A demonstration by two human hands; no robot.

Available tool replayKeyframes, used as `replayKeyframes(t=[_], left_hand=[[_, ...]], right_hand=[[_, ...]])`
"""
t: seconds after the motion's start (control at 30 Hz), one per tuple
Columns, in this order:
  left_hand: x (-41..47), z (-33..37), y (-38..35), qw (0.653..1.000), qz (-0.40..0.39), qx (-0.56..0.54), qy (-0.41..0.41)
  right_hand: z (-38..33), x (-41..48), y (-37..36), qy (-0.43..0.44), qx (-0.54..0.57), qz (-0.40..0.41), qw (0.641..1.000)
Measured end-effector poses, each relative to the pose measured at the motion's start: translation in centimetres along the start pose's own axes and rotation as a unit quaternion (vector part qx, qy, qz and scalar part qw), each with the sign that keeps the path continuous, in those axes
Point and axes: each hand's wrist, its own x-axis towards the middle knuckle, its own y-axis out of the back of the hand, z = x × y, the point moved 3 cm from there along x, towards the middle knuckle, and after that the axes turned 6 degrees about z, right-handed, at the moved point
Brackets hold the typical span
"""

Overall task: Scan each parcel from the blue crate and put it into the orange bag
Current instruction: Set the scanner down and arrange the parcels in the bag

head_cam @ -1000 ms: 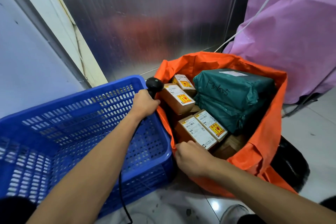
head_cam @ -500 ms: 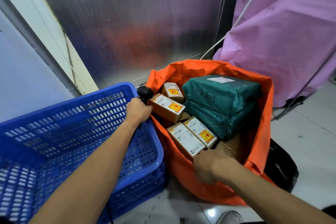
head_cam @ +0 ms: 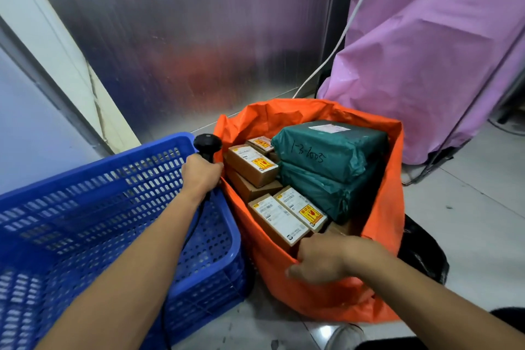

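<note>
At centre frame our left hand point(head_cam: 201, 176) was wrapped round the black scanner point(head_cam: 208, 143), just above the right rim of the blue crate point(head_cam: 85, 179). Lower right of centre, our right hand point(head_cam: 321, 261) gripped the near edge of the orange bag point(head_cam: 312, 301), fingers curled over it. Inside the bag lay labelled boxes point(head_cam: 279, 217) and, to their right, two stacked green parcels point(head_cam: 326, 148).

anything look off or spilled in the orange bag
Nothing looks spilled or torn. The brown boxes in the orange bag lie tilted at mixed angles beside the two stacked green parcels, a loose heap, not neat rows. The right hand grips the bag's near rim; the left hand holds the scanner.
</note>
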Motion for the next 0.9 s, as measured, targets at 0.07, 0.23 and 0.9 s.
replayKeyframes(t=[0.07,0.23,0.9], left_hand=[[0.0,-0.3,0.1,1.0,-0.011,0.006,-0.001],[0.1,0.6,-0.2,1.0,-0.014,0.007,-0.007],[1.1,1.4,5.8,0.987,-0.112,-0.113,-0.009]], right_hand=[[0.9,-0.3,0.4,0.0,0.018,-0.023,1.0],[2.8,-0.3,1.1,-0.028,-0.036,-0.043,0.998],[-0.6,3.0,0.2,0.022,-0.048,0.019,0.998]])
